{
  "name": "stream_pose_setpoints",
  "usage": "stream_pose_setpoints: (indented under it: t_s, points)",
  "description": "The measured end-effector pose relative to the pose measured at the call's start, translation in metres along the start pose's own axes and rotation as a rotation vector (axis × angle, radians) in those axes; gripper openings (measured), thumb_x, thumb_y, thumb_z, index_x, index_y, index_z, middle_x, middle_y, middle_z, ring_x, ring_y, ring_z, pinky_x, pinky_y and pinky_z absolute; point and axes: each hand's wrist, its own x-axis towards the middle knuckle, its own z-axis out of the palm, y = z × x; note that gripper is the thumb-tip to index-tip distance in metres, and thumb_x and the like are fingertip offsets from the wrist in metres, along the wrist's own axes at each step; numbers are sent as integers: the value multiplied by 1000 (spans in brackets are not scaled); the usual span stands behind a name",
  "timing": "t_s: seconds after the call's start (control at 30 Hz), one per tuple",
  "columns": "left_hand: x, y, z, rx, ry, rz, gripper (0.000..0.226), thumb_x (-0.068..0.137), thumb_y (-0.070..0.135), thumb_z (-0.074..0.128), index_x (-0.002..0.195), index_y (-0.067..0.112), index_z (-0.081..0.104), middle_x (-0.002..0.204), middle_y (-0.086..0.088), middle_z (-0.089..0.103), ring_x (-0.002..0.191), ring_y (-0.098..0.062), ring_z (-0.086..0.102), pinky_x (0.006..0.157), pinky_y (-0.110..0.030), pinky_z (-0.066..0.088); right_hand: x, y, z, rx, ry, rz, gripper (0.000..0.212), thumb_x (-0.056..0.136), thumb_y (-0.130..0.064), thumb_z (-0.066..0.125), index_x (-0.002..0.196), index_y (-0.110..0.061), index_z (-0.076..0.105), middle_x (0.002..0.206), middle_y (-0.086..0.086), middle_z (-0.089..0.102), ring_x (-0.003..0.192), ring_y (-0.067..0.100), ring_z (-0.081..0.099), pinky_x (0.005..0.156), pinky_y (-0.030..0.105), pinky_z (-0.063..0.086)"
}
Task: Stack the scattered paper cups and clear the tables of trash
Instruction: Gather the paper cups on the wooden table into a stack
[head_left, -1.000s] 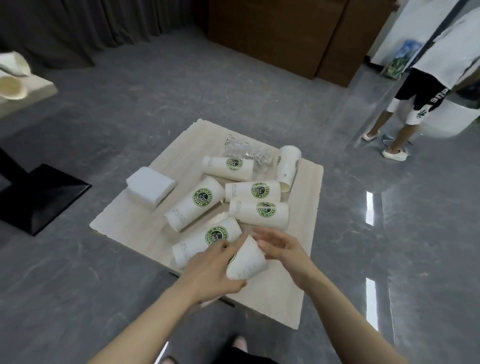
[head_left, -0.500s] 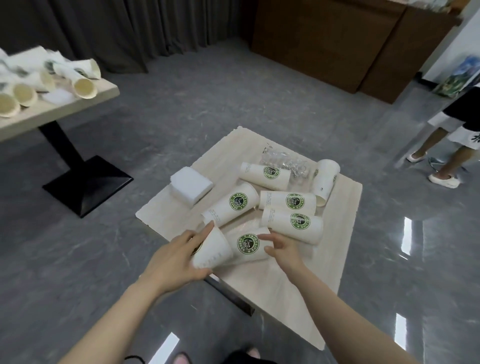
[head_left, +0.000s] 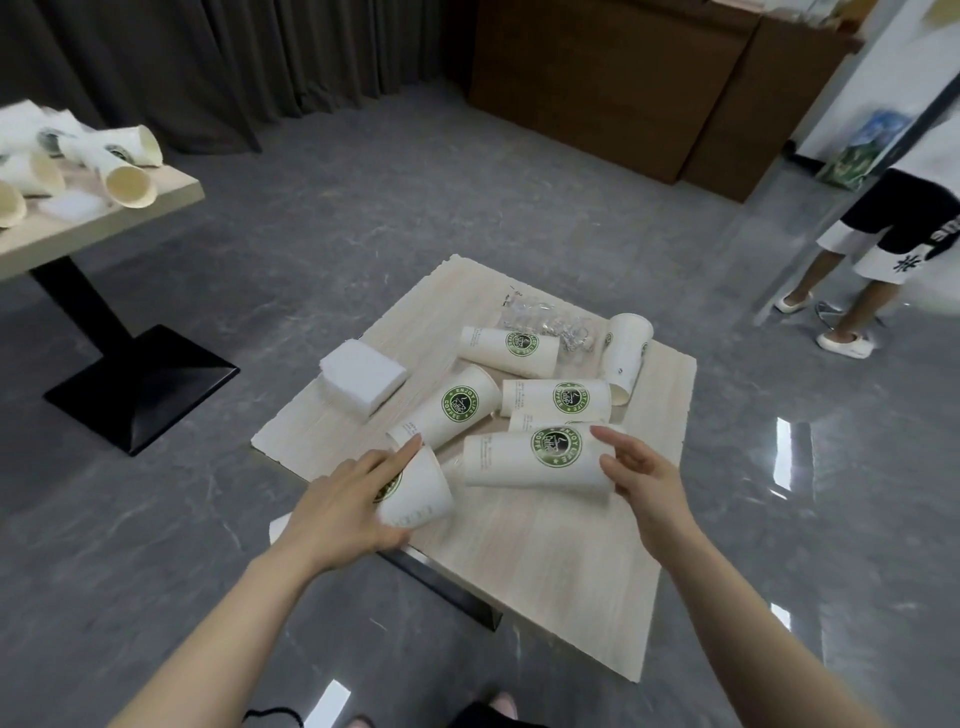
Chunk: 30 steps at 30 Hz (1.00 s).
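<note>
Several white paper cups with green logos lie on their sides on a low light-wood table (head_left: 545, 566). My left hand (head_left: 343, 509) grips one paper cup (head_left: 418, 496) at the table's near left edge, index finger stretched along it. My right hand (head_left: 641, 470) pinches the wide end of a second cup (head_left: 524, 460), which is held sideways and partly covers another cup behind it. More cups lie behind: one at centre left (head_left: 457, 405), one at centre right (head_left: 556, 397), one further back (head_left: 511, 351), and one leaning at the right (head_left: 626, 353).
A white napkin stack (head_left: 363, 376) sits on the table's left side, with crumpled clear plastic (head_left: 550, 322) at the back. A second table (head_left: 104, 218) at far left holds more cups (head_left: 130, 182) and stands on a black base (head_left: 140, 384). A person (head_left: 883, 249) stands at right.
My right hand has taken hold of the nearest lying cup and raised it rightward. My left hand keeps its cup at the table's near left. The view has shifted.
</note>
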Motion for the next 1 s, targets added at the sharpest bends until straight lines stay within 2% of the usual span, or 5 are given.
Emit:
stream_pose_setpoints:
  t_s: [0.13,0.37,0.57,0.77,1.0]
  points:
    - [7,5,0,19,2,30,100,72,51,67,144,55,-3,133,21,38,110,-12,43,87,-31,43,-7,-8,-5,42,-32,-11,36,88,5,57,101,-24,74,83,2,57,88,21,44,82,37,31]
    - [12,14,-1,-31,-47,176,100,71,52,69,145,54,3,132,21,37,115,-7,40,88,-31,42,-30,-15,38,68,-141,17,32,88,6,56,107,-16,71,111,4,71,101,15,61,83,28,43]
    - [19,16,-1,-3,-93,254,98,73,55,65,147,51,1,127,15,38,114,-6,40,84,-26,41,-46,-5,81,144,-200,46,33,88,6,55,102,-18,72,107,0,72,102,13,63,91,29,45]
    - [26,27,3,0,-139,286,105,71,65,60,141,55,-18,113,12,36,107,-9,44,71,-24,36,-58,3,101,189,-194,59,33,89,5,54,102,-19,73,111,0,71,108,15,62,100,38,42]
    - [44,40,13,-129,-188,272,99,64,73,59,140,61,-3,135,13,42,126,-6,41,92,-32,44,-55,11,100,205,-215,71,31,89,2,56,113,-14,67,114,7,70,105,17,64,89,30,50]
